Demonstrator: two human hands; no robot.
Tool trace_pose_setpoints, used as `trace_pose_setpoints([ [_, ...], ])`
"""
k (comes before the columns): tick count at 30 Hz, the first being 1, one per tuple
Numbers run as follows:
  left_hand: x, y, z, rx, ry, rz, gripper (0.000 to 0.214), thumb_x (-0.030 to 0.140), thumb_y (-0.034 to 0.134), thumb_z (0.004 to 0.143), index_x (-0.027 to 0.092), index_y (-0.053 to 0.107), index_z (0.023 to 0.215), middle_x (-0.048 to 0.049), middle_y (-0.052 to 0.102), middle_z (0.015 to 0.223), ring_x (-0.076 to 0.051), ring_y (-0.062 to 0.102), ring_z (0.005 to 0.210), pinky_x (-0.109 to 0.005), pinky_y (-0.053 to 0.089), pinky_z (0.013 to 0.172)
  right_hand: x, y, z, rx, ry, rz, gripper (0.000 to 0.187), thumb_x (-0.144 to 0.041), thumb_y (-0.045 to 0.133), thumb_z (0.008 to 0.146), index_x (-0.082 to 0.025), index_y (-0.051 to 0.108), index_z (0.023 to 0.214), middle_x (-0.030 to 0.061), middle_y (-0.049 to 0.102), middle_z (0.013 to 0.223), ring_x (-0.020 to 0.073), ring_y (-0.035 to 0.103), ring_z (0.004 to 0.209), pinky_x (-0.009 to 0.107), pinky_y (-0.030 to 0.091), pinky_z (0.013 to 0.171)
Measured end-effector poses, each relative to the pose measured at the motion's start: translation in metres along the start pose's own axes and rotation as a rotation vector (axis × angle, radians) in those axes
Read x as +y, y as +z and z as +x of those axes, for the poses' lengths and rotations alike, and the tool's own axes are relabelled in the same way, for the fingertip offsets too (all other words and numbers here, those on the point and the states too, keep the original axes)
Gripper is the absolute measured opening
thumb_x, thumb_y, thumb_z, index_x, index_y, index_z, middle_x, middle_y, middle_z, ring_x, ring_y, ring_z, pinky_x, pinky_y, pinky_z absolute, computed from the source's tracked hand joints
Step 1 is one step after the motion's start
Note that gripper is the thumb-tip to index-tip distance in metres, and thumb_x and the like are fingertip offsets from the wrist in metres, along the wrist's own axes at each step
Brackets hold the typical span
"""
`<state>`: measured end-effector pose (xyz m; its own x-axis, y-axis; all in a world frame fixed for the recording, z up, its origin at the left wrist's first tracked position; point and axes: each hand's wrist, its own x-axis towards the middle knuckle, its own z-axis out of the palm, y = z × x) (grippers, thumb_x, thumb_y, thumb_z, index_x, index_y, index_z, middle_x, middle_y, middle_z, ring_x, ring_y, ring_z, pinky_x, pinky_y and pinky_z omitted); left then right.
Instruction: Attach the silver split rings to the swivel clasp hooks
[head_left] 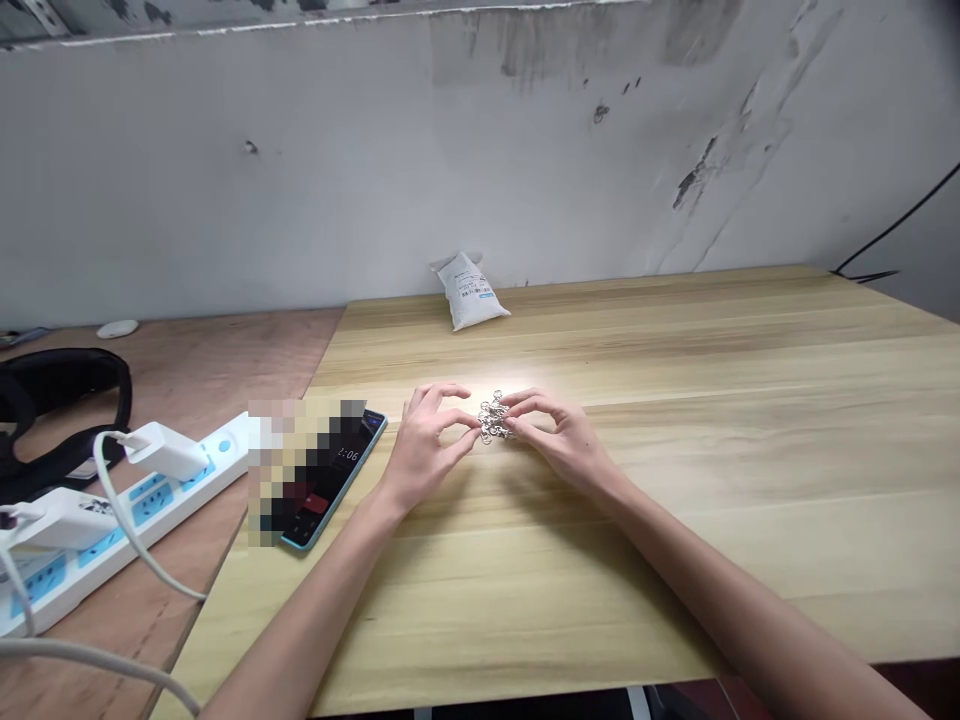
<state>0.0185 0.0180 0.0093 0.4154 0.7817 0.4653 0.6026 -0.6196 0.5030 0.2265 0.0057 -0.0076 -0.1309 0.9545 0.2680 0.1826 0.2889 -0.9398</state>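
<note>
A small cluster of shiny silver metal rings and clasps [495,416] lies on the light wooden table between my two hands. At its left edge, my left hand [429,437] closes thumb and index finger on the cluster, while its other fingers curve loosely above. From the right, my right hand [562,438] pinches the cluster between its thumb and fingertips. The single pieces are too small to tell apart clearly, and my fingertips cover part of them.
A white plastic packet with a printed label [472,292] leans near the grey wall. On the left lies a phone [337,480], partly pixelated. Beyond it are a white power strip [225,445] with chargers and cables, and a black strap-like item [64,365].
</note>
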Motion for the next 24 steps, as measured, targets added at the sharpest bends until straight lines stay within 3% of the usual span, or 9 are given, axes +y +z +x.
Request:
trace_pose_setpoints([
  [5, -0.0001, -0.0006, -0.0006, -0.011, 0.012, -0.011, 0.008, 0.019, 0.068, 0.085, 0.025, 0.073, 0.084, -0.0047, 0.063, 0.121, -0.027, 0.047, 0.126, -0.047, 0.039, 0.103, 0.0024, -0.0012, -0.0012, 0.030, 0.041, 0.013, 0.021, -0.042, 0.069, 0.083, -0.022, 0.070, 0.081, 0.0101, 0.064, 0.117, 0.0251, 0.060, 0.113, 0.036, 0.056, 0.076],
  [12, 0.0007, -0.0004, -0.0004, 0.014, -0.017, -0.026, 0.006, 0.020, 0.069, 0.084, 0.025, 0.073, 0.082, -0.0046, 0.062, 0.122, -0.028, 0.046, 0.127, -0.049, 0.037, 0.105, -0.0026, -0.0038, -0.0023, -0.009, -0.009, -0.057, 0.013, -0.037, 0.068, 0.085, -0.025, 0.071, 0.081, 0.0081, 0.061, 0.124, 0.0256, 0.053, 0.122, 0.040, 0.053, 0.086],
  [20, 0.0029, -0.0013, -0.0007, 0.008, -0.010, -0.083, 0.006, 0.020, 0.069, 0.084, 0.025, 0.072, 0.082, -0.0044, 0.062, 0.122, -0.027, 0.045, 0.128, -0.048, 0.037, 0.107, 0.0019, -0.0009, -0.0013, 0.029, -0.009, -0.096, 0.014, -0.037, 0.067, 0.085, -0.024, 0.071, 0.080, 0.0089, 0.062, 0.119, 0.0255, 0.055, 0.120, 0.043, 0.051, 0.093],
  [24, 0.0047, -0.0002, -0.0012, 0.009, -0.028, -0.137, 0.005, 0.021, 0.069, 0.085, 0.024, 0.072, 0.082, -0.0045, 0.061, 0.123, -0.025, 0.045, 0.129, -0.047, 0.036, 0.109, 0.0044, 0.0004, -0.0018, 0.048, -0.119, -0.286, 0.015, -0.030, 0.063, 0.088, -0.026, 0.072, 0.099, 0.0103, 0.061, 0.122, 0.0267, 0.055, 0.120, 0.049, 0.043, 0.102],
])
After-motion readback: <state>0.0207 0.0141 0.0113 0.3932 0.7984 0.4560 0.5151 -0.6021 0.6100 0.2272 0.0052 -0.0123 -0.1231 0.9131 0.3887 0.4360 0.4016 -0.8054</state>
